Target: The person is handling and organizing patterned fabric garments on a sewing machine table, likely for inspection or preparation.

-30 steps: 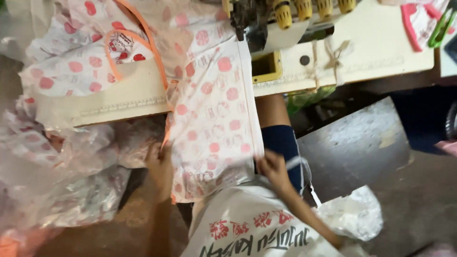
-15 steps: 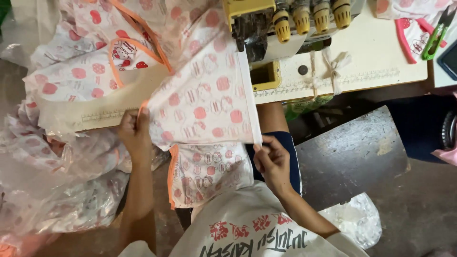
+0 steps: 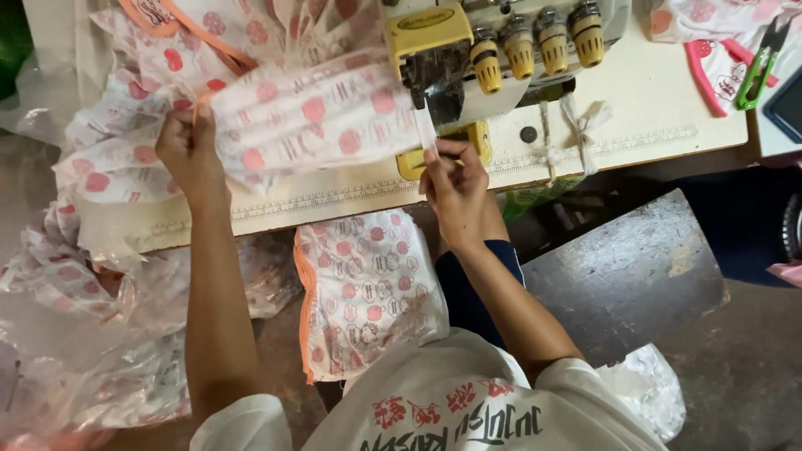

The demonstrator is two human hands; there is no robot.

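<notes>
Two bare forearms rise from the bottom of the view, above a white printed shirt (image 3: pixel 451 409) nearest the camera. Between them, a folded piece of white cloth with red motifs and an orange edge (image 3: pixel 368 288) hangs below the desk front. To its left, clear plastic bags (image 3: pixel 75 334) of similar cloth are heaped low beside the desk; to its right stands a grey metal plate (image 3: pixel 626 276).

Farther out, the left hand (image 3: pixel 190 150) is closed in a pinch on the left end of a printed cloth piece (image 3: pixel 313 121), arm nearly straight. This piece stretches rightward over the cream desk (image 3: pixel 643 108), its right end lying at the needle area of the sewing machine (image 3: pixel 493 50). The right hand (image 3: pixel 455 188), wrist bent upward, holds a narrow white strip (image 3: pixel 426 129) between thumb and fingertips just in front of the machine's yellow guard, fingers otherwise curled.

Beyond the hands, more printed cloth (image 3: pixel 217 33) piles up at the desk's far left. A knotted white cord (image 3: pixel 568 125) lies right of the machine. Green thread snips (image 3: pixel 764 63) and pink-trimmed pieces (image 3: pixel 710 50) sit at the far right.
</notes>
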